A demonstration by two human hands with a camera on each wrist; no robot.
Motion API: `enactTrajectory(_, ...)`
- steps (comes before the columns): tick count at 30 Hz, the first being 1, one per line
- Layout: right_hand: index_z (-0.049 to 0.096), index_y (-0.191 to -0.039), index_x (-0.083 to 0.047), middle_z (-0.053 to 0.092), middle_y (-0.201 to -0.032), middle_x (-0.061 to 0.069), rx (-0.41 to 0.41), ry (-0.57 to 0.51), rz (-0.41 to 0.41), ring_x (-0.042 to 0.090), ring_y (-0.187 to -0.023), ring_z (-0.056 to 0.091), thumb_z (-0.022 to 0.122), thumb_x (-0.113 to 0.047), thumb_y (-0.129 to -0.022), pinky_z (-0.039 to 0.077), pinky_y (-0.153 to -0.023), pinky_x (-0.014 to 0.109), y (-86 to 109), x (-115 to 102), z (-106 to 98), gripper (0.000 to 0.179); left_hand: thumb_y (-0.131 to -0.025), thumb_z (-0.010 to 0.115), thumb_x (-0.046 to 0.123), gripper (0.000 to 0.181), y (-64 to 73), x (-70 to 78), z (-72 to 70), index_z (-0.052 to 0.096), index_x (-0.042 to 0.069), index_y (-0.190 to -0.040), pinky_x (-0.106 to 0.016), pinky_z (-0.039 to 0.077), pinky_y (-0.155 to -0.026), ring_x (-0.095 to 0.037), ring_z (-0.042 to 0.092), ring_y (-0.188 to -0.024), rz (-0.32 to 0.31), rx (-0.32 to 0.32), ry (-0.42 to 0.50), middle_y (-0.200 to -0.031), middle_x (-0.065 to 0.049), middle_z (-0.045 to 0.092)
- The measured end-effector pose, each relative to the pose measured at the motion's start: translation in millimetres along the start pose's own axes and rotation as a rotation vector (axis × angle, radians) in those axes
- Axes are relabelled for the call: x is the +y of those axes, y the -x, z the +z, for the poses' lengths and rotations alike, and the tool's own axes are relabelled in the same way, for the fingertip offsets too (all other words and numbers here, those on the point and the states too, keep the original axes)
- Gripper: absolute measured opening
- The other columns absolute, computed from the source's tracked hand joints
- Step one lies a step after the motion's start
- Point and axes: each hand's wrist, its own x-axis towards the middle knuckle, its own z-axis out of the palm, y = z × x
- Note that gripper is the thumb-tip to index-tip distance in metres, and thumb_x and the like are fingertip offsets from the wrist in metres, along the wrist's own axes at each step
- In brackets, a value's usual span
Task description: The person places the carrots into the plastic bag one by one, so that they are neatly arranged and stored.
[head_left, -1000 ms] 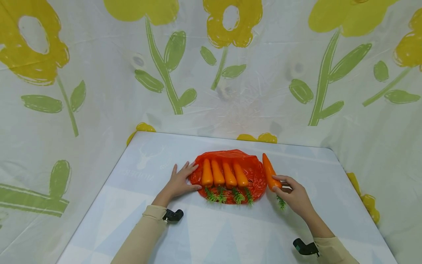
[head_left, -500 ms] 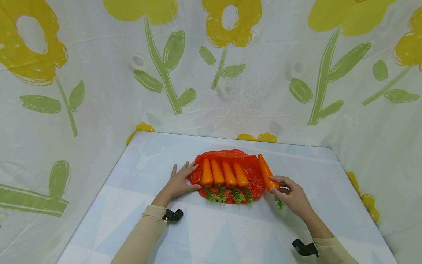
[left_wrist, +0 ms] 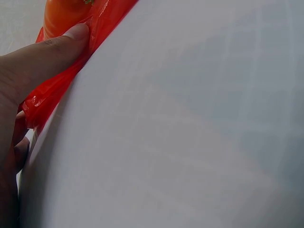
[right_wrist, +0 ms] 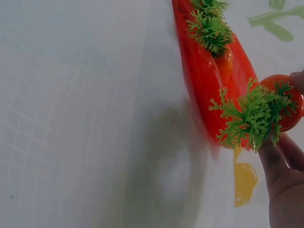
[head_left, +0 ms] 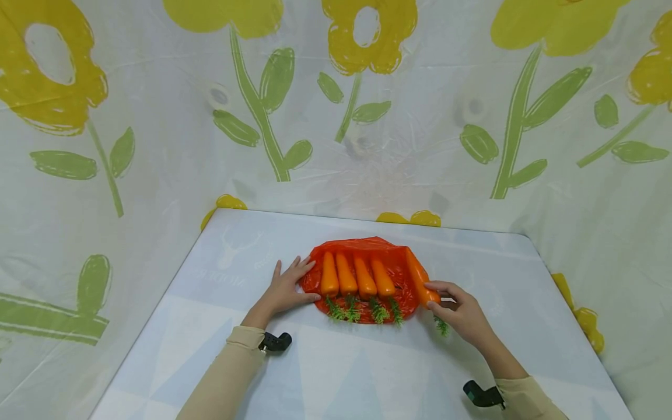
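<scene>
In the head view, a red plastic bag (head_left: 310,284) lies flat on the table, with several orange carrots (head_left: 347,274) side by side on it, their green tops toward the front. My left hand (head_left: 285,290) rests at the bag's left edge, fingers spread; its thumb (left_wrist: 66,45) lies on the red plastic in the left wrist view. Between thumb and fingers, my right hand (head_left: 464,312) pinches another carrot (head_left: 417,273) near its leafy end, at the bag's right edge. That carrot's leaves (right_wrist: 254,116) show up close in the right wrist view.
The pale, patterned table (head_left: 336,373) extends around the bag. Behind and beside it hangs a white curtain (head_left: 420,163) printed with yellow flowers. Black wrist cameras sit at the left cuff (head_left: 276,343) and the right cuff (head_left: 482,395).
My right hand has moved left with its carrot, from beside the bag to over the bag's right edge. The left hand and the other carrots have stayed in place.
</scene>
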Motion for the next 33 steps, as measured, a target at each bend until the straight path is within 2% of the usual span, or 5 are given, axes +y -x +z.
enactTrajectory(7,0.064,-0.133,-0.003,0.06,-0.134,0.019,-0.02,0.029,0.022,0.006,-0.105,0.06,0.072,-0.009,-0.096,0.053,-0.085,0.014,-1.2,-3.3,3.7,0.038,-0.083,0.078,0.057,0.095,0.9,0.7,-1.2,0.038,0.013,-0.158,-0.063,-0.011,-0.119,-0.032,0.016,-0.155,0.009,0.006,0.007,-0.166,-0.005,0.03)
enactTrajectory(16,0.065,-0.133,-0.01,0.061,-0.135,0.013,-0.04,-0.026,0.028,0.013,-0.107,0.061,0.074,-0.016,-0.095,0.054,-0.086,0.016,-1.7,-3.6,4.4,0.04,-0.084,0.078,0.055,0.094,0.7,0.6,-1.3,0.039,0.012,-0.158,-0.063,-0.01,-0.12,-0.032,0.015,-0.155,0.01,0.009,0.013,-0.166,-0.005,0.03)
enactTrajectory(24,0.067,-0.131,-0.011,0.061,-0.135,0.014,-0.051,0.008,0.086,0.03,-0.112,0.061,0.075,-0.022,-0.095,0.051,-0.087,0.014,-5.8,-0.2,11.9,0.039,-0.084,0.078,0.056,0.095,0.7,0.0,-0.5,0.038,0.013,-0.158,-0.062,-0.011,-0.12,-0.031,0.014,-0.156,-0.002,0.0,0.014,-0.166,-0.004,0.029)
enactTrajectory(33,0.068,-0.131,-0.013,0.061,-0.135,0.014,-0.057,0.023,0.118,0.03,-0.112,0.062,0.076,-0.024,-0.094,0.051,-0.087,0.014,-9.8,5.1,18.3,0.039,-0.084,0.077,0.056,0.095,0.1,-0.5,0.2,0.037,0.014,-0.159,-0.062,-0.012,-0.12,-0.031,0.014,-0.156,-0.01,-0.008,0.011,-0.166,-0.004,0.029)
